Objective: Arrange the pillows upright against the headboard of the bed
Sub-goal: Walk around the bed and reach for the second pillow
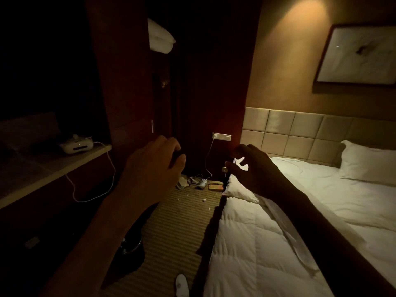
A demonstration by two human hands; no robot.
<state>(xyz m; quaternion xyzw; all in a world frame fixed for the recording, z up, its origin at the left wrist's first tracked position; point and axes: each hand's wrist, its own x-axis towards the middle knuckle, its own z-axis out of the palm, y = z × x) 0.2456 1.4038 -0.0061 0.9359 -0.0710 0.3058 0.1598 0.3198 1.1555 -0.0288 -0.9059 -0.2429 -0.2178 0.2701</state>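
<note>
Dim bedroom seen from head height, lit by one warm lamp above a bed (pixel 321 189) that fills the view from 2 to 5 o'clock. A padded headboard (pixel 300 129) runs along the wall at 2 o'clock. One white pillow (pixel 368 163) at 3 o'clock is propped at a slant against the headboard. A second pillow (pixel 237 189) lies flat at the centre of the view, on the bed's near edge, its corner poking out beside a quilted duvet (pixel 246 254) at 5 o'clock. Both bare arms reach forward. The right hand (pixel 255 168) is raised just above the second pillow, and whether it touches the pillow cannot be told. Its fingers (pixel 248 150) are loosely curled and spread, with light showing between them, and they hold nothing. The left hand (pixel 154 166), at 10 o'clock of the second pillow, is over the floor (pixel 182 221) with its back to the camera. Its fingers (pixel 171 144) curl downward, and it is too dark to tell whether they hold anything. A desk (pixel 64 166) at 9 o'clock carries a white device (pixel 77 144) with a trailing cable (pixel 90 196). A framed picture (pixel 360 54) hangs at 2 o'clock, folded white bedding (pixel 160 37) sits on a high shelf at 11 o'clock, and a white slipper (pixel 182 284) lies on the floor at 6 o'clock.
</note>
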